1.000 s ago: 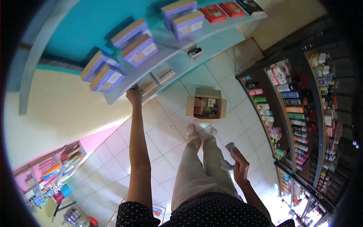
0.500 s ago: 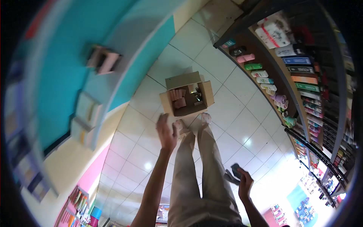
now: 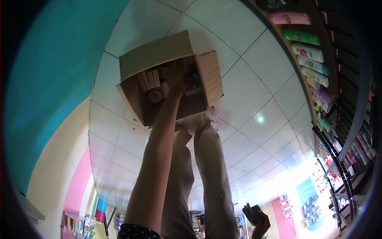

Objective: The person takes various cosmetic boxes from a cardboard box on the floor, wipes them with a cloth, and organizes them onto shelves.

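A cardboard box (image 3: 159, 49) with its flaps folded out stands on the floor at my feet. My left hand (image 3: 176, 79) reaches down into it, fingers stretched out in the shade; nothing shows clearly in them. Just left of that hand are several slim pinkish cartons (image 3: 149, 79) side by side and a round pink item (image 3: 154, 95). Small dark items (image 3: 192, 77) lie to its right inside the box. Low at the right, my right hand (image 3: 261, 225) is closed around dark grey or black pieces (image 3: 252, 214), whose kind I cannot make out.
White floor tiles (image 3: 254, 95) surround the box. A teal wall (image 3: 59, 71) rises on the left. Along the right runs a shelf with bottles and tubes, among them a green tube (image 3: 301, 37) and a pink one (image 3: 290, 18). My legs (image 3: 215, 167) stand right behind the box.
I have bent lower, so the box appears larger and nearer. My left hand has gone from beside the box to inside it. The right hand still holds the dark pieces.
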### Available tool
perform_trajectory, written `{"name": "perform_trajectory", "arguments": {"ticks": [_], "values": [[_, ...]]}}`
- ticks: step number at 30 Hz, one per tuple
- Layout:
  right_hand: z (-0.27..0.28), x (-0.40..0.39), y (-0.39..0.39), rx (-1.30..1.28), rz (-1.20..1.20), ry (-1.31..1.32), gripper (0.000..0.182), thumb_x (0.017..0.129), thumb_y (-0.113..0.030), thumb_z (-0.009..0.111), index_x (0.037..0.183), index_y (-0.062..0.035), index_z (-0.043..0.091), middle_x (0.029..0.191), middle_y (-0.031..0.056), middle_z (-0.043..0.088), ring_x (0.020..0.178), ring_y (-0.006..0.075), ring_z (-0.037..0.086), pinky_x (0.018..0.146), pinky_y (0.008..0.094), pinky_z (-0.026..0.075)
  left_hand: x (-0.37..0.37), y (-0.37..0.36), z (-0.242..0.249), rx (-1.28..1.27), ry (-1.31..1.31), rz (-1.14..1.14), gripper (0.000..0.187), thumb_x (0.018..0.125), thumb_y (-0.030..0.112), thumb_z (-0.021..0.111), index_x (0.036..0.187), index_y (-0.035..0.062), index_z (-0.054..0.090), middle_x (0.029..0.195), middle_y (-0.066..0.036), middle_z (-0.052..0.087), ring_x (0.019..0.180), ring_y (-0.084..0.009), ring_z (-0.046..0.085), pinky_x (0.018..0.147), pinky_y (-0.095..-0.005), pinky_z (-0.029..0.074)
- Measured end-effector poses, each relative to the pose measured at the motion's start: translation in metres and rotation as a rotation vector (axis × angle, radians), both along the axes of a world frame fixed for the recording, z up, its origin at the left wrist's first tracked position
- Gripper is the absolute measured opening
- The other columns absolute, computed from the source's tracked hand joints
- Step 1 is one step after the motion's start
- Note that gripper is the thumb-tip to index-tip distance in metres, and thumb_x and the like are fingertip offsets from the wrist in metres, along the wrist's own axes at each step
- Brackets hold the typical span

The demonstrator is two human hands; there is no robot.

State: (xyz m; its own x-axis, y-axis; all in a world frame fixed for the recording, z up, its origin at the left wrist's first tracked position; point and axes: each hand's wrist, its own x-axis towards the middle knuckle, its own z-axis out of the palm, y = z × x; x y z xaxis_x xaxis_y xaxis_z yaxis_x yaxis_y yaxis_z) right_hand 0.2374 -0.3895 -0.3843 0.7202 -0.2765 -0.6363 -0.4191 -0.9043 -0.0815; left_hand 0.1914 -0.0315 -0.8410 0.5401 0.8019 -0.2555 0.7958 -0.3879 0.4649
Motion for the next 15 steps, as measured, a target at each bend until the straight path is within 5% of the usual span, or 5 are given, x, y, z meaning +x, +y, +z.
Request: {"name": "perform_trajectory", "arguments": {"ticks": [2, 6, 11, 15], "values": [[-0.003, -0.001, -0.003, -0.020, 0.042, 0.082, 0.025, 0.085, -0.020, 0.046, 0.094, 0.0003, 0.058, 0.088, 0.0098, 0.059, 0.078, 0.0185, 0.055, 0.067, 0.0281, 0.045, 0.005, 0.007, 0.002, 0.254, 0.294, -0.414, 0.066, 0.062, 0.017, 0.065, 0.117, -0.0006, 0.033, 0.114, -0.017, 0.036, 0.104, -0.0318, 0.040, 0.080, -0.0371, 0.042], [-0.007, -0.007, -0.012, 0.042, 0.086, 0.092, 0.023, 0.084, -0.018, 0.046, 0.095, 0.0000, 0.057, 0.090, 0.0113, 0.059, 0.082, 0.0201, 0.055, 0.070, 0.0284, 0.045, 0.011, 0.009, -0.003, 0.041, 0.300, -0.342, 0.065, 0.064, 0.013, 0.061, 0.121, 0.0013, 0.032, 0.117, -0.014, 0.036, 0.112, -0.0298, 0.033, 0.088, -0.0408, 0.035], [-0.009, -0.005, -0.003, 0.020, 0.014, 0.121, 0.023, 0.084, -0.016, 0.045, 0.094, 0.0008, 0.057, 0.092, 0.0125, 0.058, 0.084, 0.0197, 0.054, 0.072, 0.0285, 0.044, 0.013, 0.008, -0.012, 0.335, 0.323, -0.301, 0.054, 0.067, 0.011, 0.056, 0.117, 0.0035, 0.037, 0.114, -0.013, 0.038, 0.109, -0.0298, 0.037, 0.083, -0.0364, 0.041], [-0.011, -0.006, -0.003, 0.027, 0.019, 0.121, 0.023, 0.084, -0.016, 0.045, 0.094, 0.0008, 0.057, 0.092, 0.0128, 0.058, 0.085, 0.0196, 0.054, 0.072, 0.0288, 0.044, 0.002, 0.010, -0.018, 0.311, 0.304, -0.358, 0.053, 0.067, 0.007, 0.055, 0.117, 0.0030, 0.037, 0.114, -0.015, 0.038, 0.107, -0.0308, 0.038, 0.077, -0.0331, 0.046]]}}
